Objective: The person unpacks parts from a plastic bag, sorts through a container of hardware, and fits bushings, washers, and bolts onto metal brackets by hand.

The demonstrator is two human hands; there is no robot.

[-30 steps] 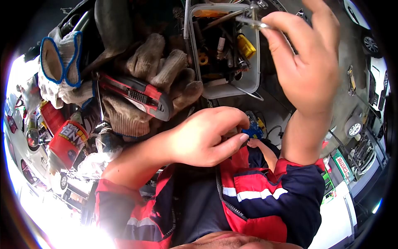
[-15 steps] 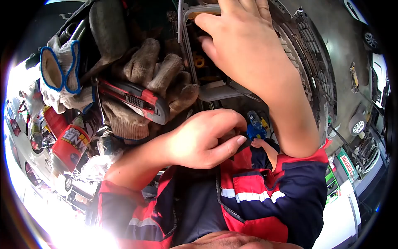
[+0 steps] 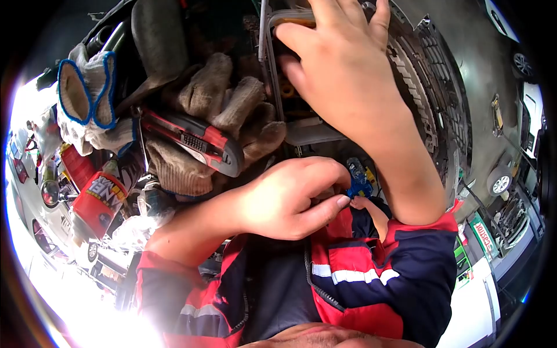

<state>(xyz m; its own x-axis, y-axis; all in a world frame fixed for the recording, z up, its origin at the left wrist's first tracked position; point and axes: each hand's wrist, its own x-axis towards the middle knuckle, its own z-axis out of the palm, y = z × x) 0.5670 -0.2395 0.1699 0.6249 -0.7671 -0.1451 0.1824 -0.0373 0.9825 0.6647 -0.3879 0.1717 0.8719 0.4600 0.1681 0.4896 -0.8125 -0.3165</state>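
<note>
Over the right side of the plastic bin, my right hand has its fingers spread; I can't tell whether it grips anything, and it hides most of the bin's contents. Reaching blind in there could scrape a fingertip. Below the bin's near edge, my left hand is curled, its palm hidden. Left of the bin, the utility knife lies on a knit glove; a forearm swing could knock it off.

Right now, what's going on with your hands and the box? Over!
Right hand over box, hiding much of its inside. Left hand curled nearby, any hold hidden. Red knife on glove beside box, seemingly not in the way.
</note>
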